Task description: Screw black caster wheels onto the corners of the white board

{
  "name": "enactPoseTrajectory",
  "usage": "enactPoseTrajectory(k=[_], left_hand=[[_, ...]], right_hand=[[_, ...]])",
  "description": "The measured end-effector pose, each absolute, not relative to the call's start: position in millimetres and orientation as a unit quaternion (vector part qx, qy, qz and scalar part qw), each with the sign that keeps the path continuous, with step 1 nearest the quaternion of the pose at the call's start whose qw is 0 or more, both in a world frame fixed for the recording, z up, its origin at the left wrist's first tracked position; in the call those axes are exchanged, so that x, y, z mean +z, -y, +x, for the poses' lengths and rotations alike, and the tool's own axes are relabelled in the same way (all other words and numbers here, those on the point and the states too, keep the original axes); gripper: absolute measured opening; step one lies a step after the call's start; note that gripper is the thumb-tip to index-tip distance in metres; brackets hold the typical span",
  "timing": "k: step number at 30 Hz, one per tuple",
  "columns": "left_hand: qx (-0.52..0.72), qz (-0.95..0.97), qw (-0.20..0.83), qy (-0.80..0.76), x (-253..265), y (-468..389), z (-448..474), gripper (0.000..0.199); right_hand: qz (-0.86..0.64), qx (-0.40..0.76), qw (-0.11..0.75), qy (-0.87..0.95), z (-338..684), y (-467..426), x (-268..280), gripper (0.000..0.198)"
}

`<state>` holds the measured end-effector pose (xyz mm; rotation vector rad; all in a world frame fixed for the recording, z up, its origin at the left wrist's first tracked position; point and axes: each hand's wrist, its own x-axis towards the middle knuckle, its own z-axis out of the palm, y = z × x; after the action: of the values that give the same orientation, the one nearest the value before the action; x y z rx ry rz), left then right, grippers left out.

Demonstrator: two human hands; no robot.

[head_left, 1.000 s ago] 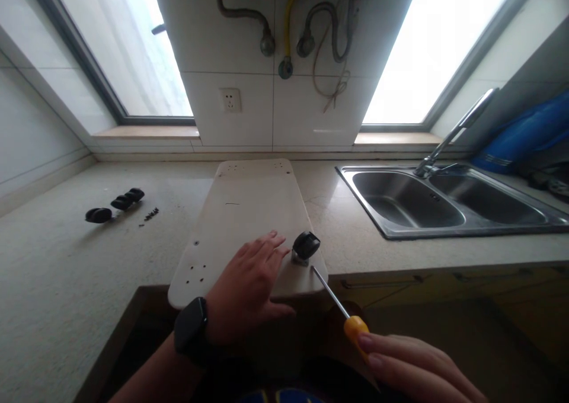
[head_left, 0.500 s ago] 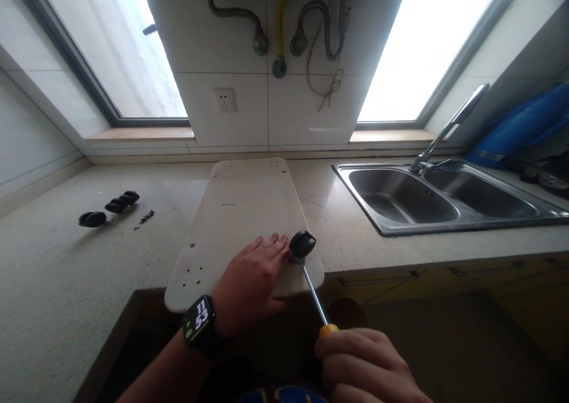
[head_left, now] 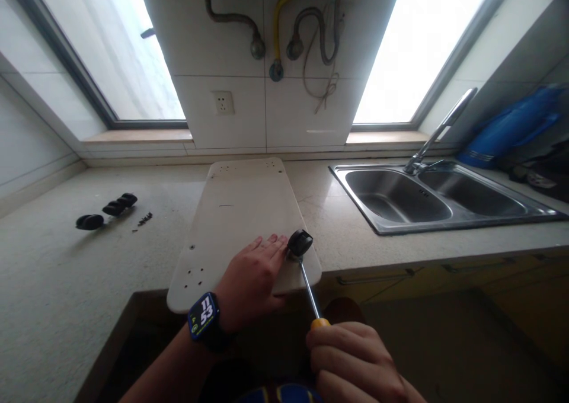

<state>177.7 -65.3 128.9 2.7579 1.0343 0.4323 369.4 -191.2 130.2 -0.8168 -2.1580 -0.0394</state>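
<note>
My left hand [head_left: 254, 274] lies flat on a white board [head_left: 242, 222] with rounded corners, its fingertips beside a black caster wheel [head_left: 300, 242]. That caster stands at the board's near right corner. My right hand [head_left: 358, 358] is wrapped round the yellow handle of a screwdriver [head_left: 310, 289]. The metal shaft slants up to the base of the caster; the tip's exact contact is too small to make out. Several small holes [head_left: 194, 277] show at the board's near left corner, and more at the far corners.
Several loose black casters [head_left: 120, 204] lie on the stone countertop [head_left: 146, 249] at left, near a small pile of screws [head_left: 144, 218]. A double steel sink [head_left: 377, 228] with a faucet [head_left: 442, 127] is at right. The board's near end overhangs the counter edge.
The whole view has shifted slightly. My right hand and the screwdriver sit a little further left in the picture; my left hand stays pressed on the board.
</note>
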Motion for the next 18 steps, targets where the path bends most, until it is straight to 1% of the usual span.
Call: enactPoseTrajectory(k=[5, 10, 18], left_hand=[[0.160, 0.922, 0.075, -0.346, 124, 65, 179, 0.090], [0.172, 0.919, 0.072, -0.348, 123, 63, 174, 0.088], [0.179, 0.916, 0.091, -0.347, 127, 61, 171, 0.086]], right_hand=[[-0.305, -0.026, 0.420, 0.854, 370, 185, 126, 0.025], [-0.291, -0.032, 0.406, 0.866, 365, 183, 123, 0.029], [-0.279, -0.010, 0.421, 0.863, 366, 179, 125, 0.027]])
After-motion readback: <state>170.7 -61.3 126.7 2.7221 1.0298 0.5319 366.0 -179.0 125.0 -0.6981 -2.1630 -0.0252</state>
